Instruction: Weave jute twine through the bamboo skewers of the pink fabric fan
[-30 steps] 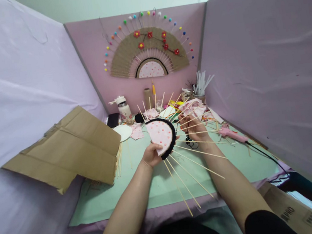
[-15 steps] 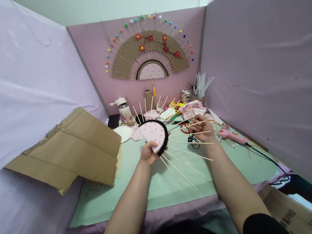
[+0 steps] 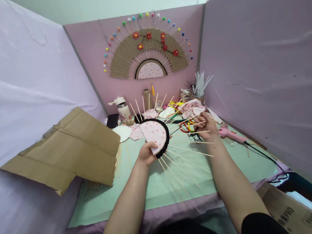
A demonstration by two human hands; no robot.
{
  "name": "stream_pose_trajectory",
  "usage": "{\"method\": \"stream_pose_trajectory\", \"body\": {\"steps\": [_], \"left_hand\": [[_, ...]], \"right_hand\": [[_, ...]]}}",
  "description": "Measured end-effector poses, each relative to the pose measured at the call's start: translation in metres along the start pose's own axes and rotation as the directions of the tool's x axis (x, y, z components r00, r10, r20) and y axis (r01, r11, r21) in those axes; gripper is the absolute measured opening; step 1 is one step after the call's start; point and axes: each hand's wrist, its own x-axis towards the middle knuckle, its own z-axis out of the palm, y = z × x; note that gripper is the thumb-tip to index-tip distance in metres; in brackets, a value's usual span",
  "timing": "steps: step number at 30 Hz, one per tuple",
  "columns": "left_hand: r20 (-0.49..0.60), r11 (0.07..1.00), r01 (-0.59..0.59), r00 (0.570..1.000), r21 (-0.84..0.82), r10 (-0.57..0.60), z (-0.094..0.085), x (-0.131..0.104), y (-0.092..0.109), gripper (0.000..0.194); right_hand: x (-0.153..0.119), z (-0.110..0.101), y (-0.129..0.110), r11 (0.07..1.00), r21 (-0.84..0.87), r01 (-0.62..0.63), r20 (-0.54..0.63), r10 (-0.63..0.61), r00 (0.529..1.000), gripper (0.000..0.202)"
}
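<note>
My left hand (image 3: pixel 147 153) is closed on the flat lower edge of a half-round fan base (image 3: pixel 155 135), thumb on top. The base has pink dotted fabric and a black rim, and thin wooden sticks (image 3: pixel 190 150) spread out from it. A black cord (image 3: pixel 178 129) runs from the rim to my right hand (image 3: pixel 205 125), whose fingers are pinched together on it. Loose cord (image 3: pixel 196 138) hangs in loops below those fingers. Red-handled scissors (image 3: pixel 185 127) lie on the table just left of my right hand.
A folded cardboard sheet (image 3: pixel 64 150) leans at the left. A pink glue gun (image 3: pixel 232 135) with a black cable lies at the right. A bottle (image 3: pixel 123 110), fabric scraps (image 3: pixel 191 108) and a jar of glue sticks (image 3: pixel 199 91) stand behind. A finished fan (image 3: pixel 148 51) hangs on the back panel.
The fan base has turned slightly in my left hand, its sticks swinging round. My right hand has moved a little to the right and up with the cord.
</note>
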Motion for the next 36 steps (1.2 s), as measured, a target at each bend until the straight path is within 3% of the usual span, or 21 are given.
{"method": "stream_pose_trajectory", "body": {"steps": [3, 7, 13, 21, 28, 36], "left_hand": [[0.024, 1.0, -0.004, 1.0, 0.02, 0.003, 0.002, -0.003, -0.001, 0.076], [0.058, 0.998, 0.042, 0.997, 0.037, -0.044, 0.005, -0.006, -0.003, 0.078], [0.11, 0.999, 0.018, 0.994, 0.046, -0.023, 0.003, -0.006, -0.006, 0.073], [0.016, 0.999, -0.002, 1.0, 0.051, 0.001, 0.002, -0.005, -0.005, 0.052], [-0.024, 0.998, -0.05, 0.998, 0.036, 0.051, 0.003, -0.009, -0.003, 0.067], [0.009, 0.996, -0.089, 0.996, -0.008, 0.089, 0.007, -0.012, -0.003, 0.078]], "right_hand": [[0.007, -0.005, 0.007, 0.996, -0.004, -0.094, -0.096, 0.093, 0.991, 0.021], [0.013, -0.007, 0.018, 0.989, -0.087, -0.117, -0.201, 0.097, 0.975, 0.009], [0.01, 0.0, 0.037, 0.977, -0.167, -0.132, -0.107, 0.115, 0.987, 0.01], [0.003, 0.015, 0.049, 0.98, -0.167, -0.103, -0.104, 0.087, 0.991, 0.009], [0.002, 0.017, 0.047, 0.982, -0.163, -0.096, -0.112, 0.079, 0.991, 0.012], [0.003, 0.015, 0.047, 0.983, -0.151, -0.107, -0.115, 0.09, 0.989, 0.008]]}}
